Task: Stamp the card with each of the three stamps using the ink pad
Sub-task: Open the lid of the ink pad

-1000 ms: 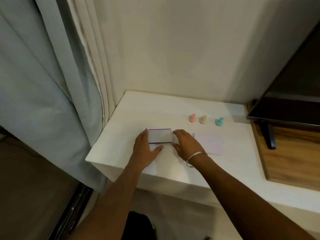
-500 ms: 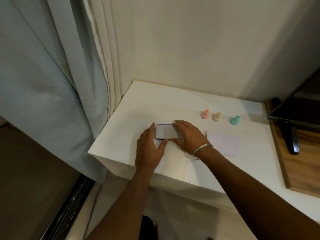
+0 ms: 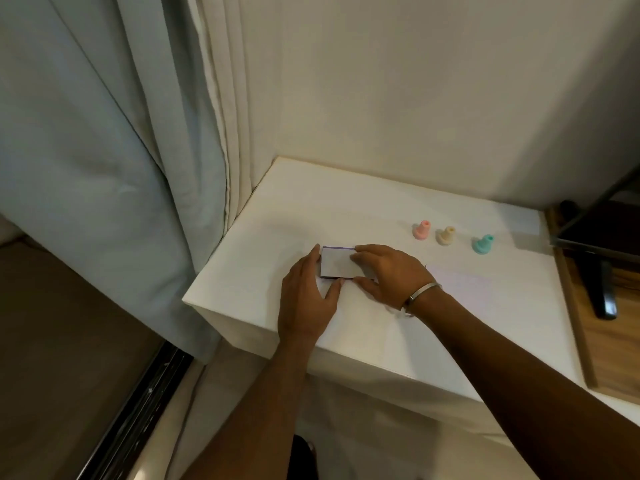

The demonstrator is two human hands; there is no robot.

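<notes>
A flat ink pad case [image 3: 337, 262] with a purple rim and pale lid lies shut on the white table [image 3: 363, 209]. My left hand [image 3: 306, 299] grips its left end, thumb at the front edge. My right hand [image 3: 388, 273] clasps its right side, fingers over the far edge, thumb on the near edge. A pale lilac card [image 3: 462, 284] lies flat to the right, partly behind my wrist. Three small stamps stand in a row farther back: pink [image 3: 421, 230], cream [image 3: 446, 235] and teal [image 3: 482, 243].
A curtain [image 3: 114, 161] hangs at the left beside the table's corner. A wall runs behind the table. At the right a dark screen [image 3: 602, 237] stands on a wooden surface [image 3: 620, 327], its black foot near the table's edge.
The view has shifted right and down. Both hands stay on the ink pad; my right hand's fingers have closed further over its right side.
</notes>
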